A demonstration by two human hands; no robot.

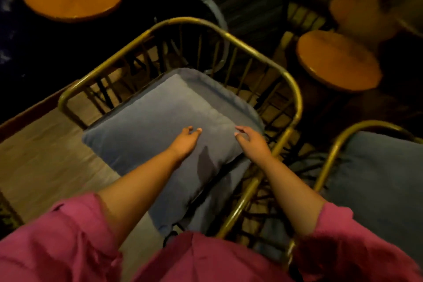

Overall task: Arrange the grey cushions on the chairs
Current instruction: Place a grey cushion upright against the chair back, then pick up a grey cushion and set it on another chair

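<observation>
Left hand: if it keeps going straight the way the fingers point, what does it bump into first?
Probably the grey cushion. The left hand points across its top, toward the chair's gold rail. Depth is unclear.

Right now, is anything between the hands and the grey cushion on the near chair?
Nothing visible. The left hand and right hand are open directly over the grey cushion, which lies tilted across the chair, its near corner past the seat.

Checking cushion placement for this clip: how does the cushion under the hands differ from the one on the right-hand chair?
The near cushion is fully in view, lying askew atop another; both hands hover open over it. The right cushion is cut off by the frame and untouched. Both are grey, within brass-coloured chair frames.
</observation>
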